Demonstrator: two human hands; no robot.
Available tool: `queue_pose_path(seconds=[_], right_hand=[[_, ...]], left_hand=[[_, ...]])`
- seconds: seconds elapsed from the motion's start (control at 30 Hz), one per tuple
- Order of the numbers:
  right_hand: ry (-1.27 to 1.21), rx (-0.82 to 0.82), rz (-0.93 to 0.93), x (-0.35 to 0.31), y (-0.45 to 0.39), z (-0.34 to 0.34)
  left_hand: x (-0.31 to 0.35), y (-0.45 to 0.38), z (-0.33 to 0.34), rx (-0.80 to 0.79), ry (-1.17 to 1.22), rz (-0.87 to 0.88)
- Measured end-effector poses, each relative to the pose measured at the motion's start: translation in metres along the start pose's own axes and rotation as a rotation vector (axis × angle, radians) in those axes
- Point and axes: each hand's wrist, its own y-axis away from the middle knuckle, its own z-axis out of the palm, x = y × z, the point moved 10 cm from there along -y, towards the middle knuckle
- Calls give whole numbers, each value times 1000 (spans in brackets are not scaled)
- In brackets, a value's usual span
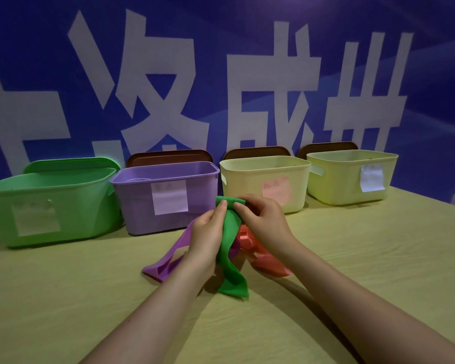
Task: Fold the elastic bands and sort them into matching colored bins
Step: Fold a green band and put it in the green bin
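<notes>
Green stretchy rubber is what both hands are working: the green band (227,245) is lifted off the table (378,258), its top end pinched between the left hand (208,232) and the right hand (263,222), thumbs and fingers curled close together on the fold near the top, while the long tail hangs down and its lower end trails on the tabletop. Holding it up like this lets the strip hang straight, which I judge makes it easier to double over neatly before binning

Under and behind the hands lie the purple band (166,261), draped flat to the left, and the red band (260,253), bunched to the right; both seem left waiting their turn, close at hand. The green tail passes just beside them, so it could drag one along

Along the back stand four open bins: the green bin (50,206) at far left, the purple bin (168,198) next, then a cream bin (265,179) with a pinkish label and a yellow-green bin (352,179), each with a lid propped behind it. The green bin's rim is well to the left of the hands, with bare table in front of it, so the path there looks unobstructed
</notes>
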Motion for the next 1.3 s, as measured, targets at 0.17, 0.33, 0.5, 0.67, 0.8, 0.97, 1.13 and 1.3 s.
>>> queue_pose_path(seconds=[0.17,0.33,0.5,0.67,0.8,0.97,1.13,1.3], right_hand=[[23,59,101,13,-2,-7],[-429,125,478,51,3,-6],[-505,164,504,57,1,-12],[85,117,-13,5,-4,-20],[179,46,-186,-14,0,-10],[319,-122,-400,-33,5,4],[261,-276,-313,-24,5,16],[-163,-279,58,3,4,15]], left_hand=[[1,-2,0,27,-68,19],[20,-1,11,9,-278,216],[19,1,20,-6,-257,222],[6,0,7,54,-44,33],[1,2,-2,83,70,-52],[-7,2,-6,74,128,-150],[-17,-1,-11,67,126,-179],[-4,-6,-9,36,46,-51]])
